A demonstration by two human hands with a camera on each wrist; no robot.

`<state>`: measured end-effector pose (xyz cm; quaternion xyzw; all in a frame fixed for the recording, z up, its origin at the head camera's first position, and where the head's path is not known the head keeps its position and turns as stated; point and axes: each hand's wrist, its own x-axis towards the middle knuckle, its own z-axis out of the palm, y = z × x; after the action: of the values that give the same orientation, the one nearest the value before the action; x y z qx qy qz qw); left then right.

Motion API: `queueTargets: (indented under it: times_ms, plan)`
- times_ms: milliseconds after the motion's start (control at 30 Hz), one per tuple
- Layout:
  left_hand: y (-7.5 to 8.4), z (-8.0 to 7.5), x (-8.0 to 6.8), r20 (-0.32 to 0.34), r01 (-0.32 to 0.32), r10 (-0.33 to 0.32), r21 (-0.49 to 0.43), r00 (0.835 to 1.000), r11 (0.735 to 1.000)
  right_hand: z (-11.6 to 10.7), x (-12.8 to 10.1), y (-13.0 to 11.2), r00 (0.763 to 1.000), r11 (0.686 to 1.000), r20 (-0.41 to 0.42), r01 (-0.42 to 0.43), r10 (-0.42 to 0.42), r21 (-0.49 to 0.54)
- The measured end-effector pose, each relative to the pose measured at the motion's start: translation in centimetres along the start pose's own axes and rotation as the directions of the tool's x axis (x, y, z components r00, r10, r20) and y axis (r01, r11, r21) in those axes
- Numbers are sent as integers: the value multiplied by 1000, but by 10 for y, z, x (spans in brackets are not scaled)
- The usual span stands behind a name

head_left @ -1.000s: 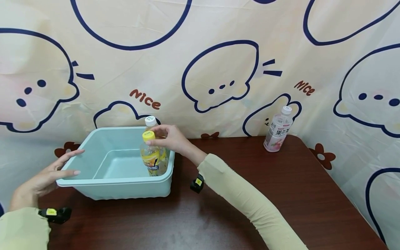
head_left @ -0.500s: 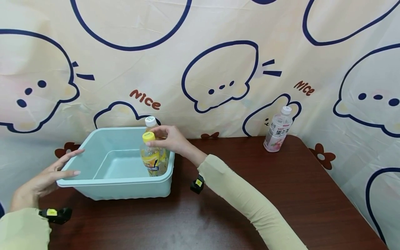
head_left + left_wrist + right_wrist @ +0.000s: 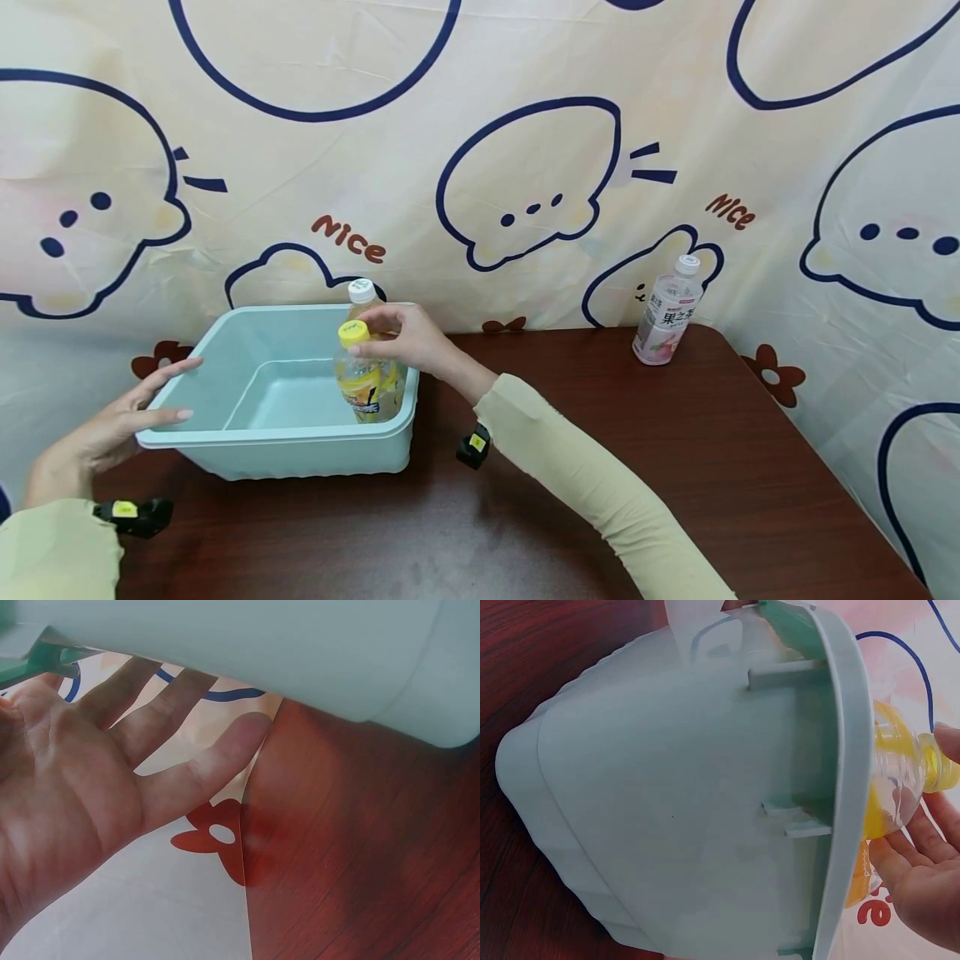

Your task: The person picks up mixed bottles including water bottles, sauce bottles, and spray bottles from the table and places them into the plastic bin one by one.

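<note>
A pale blue plastic tub [image 3: 292,457] stands on the table at left in the head view. My left hand [image 3: 112,427] holds its left corner, thumb and index finger over the rim; in the left wrist view the other fingers [image 3: 217,761] spread beneath the rim, outside the wall. Inside the tub's right end is a clear bottle with yellow cap and yellow label [image 3: 366,385]. My right hand [image 3: 416,337] grips it near the neck, thumb by the cap and fingers behind. A white-capped bottle [image 3: 362,293] is behind it, mostly hidden.
A clear bottle with white cap and pink label [image 3: 667,312] stands at the table's back right. The dark brown table [image 3: 525,517] ends at a slanting right edge. A cartoon-printed cloth [image 3: 540,50] hangs behind and beside it.
The top of the yellow-capped bottle has shifted slightly left and down, with my right fingertips following it. My left hand and the tub have stayed in place.
</note>
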<state>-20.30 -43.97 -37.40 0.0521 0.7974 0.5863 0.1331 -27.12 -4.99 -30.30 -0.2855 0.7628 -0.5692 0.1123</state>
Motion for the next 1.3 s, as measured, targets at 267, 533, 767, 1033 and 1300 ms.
queueTargets:
  times_ms: [267,533,767,1033,1300]
  plan:
    - [0,0,1,9,-1,1,-9,1000,1000,0,0,-1,1000,1000,1,5,-5,-13]
    - [1,0,2,12,-19,19,-19,1000,1000,-1,-2,-3,999,999,19,39,-39,-4]
    - [0,0,2,5,-2,2,-9,1000,1000,-2,-3,-3,998,998,31,60,-60,-2]
    - [-2,0,0,5,3,-3,-11,1000,1000,-13,-6,-6,1000,1000,-7,-9,10,5]
    - [0,0,1,18,-13,14,-43,1000,999,-29,-9,-15,999,999,-2,34,-34,36]
